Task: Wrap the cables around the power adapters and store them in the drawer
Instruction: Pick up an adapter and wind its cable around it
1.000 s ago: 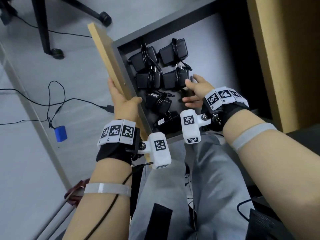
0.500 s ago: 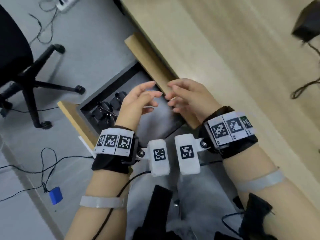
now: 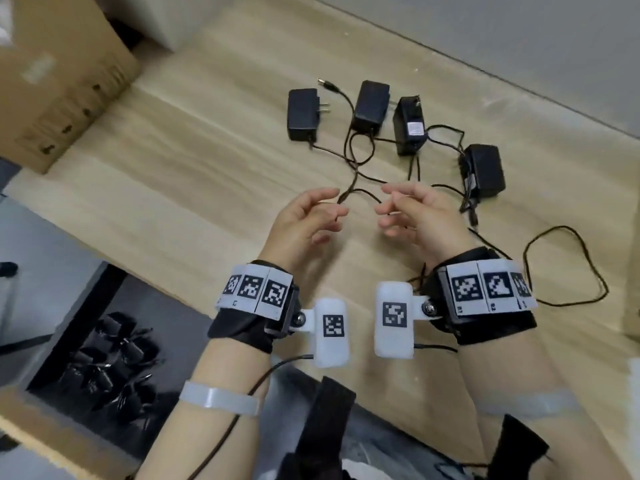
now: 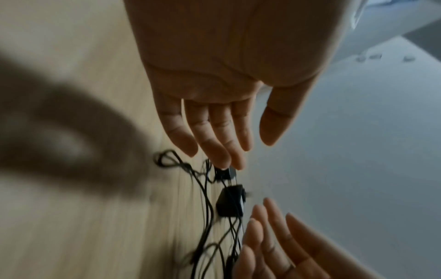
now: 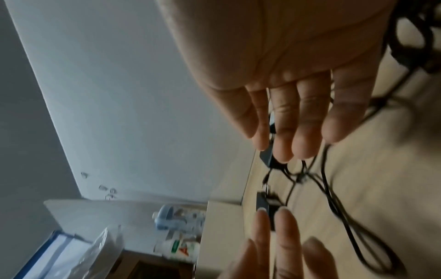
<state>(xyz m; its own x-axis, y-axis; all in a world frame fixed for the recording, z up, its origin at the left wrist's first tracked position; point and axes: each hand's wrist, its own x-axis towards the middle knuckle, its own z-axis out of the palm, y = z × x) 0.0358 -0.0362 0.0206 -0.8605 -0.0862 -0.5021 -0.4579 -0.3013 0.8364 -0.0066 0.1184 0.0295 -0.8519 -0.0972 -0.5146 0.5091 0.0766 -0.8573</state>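
- Ahead of my hands on the wooden desktop (image 3: 194, 174), four black power adapters lie in a rough arc with their cables (image 3: 356, 161) loose and crossing one another; none of these is wrapped yet.
- Both hands hover side by side over the near part of that tangle, palms turned toward each other: my left hand (image 3: 304, 223) and my right hand (image 3: 415, 220) each have relaxed, spread fingers and hold nothing.
- Directly beyond the gap between my hands sit the second adapter (image 3: 370, 106) and the third adapter (image 3: 410, 125), long axes pointing roughly away from me.
- The leftmost adapter (image 3: 302, 114) lies forward and slightly to my left, prongs to its right side.
- Off to my right and nearer, the rightmost adapter (image 3: 483, 169) is closest to my right hand, so I judge that hand best placed to take it.
- One cable end (image 3: 341, 199) lies between my fingertips, close to the left hand.
- Down at my left, below the desk edge, the open drawer (image 3: 180, 327) already holds several wrapped adapters (image 3: 114, 362).
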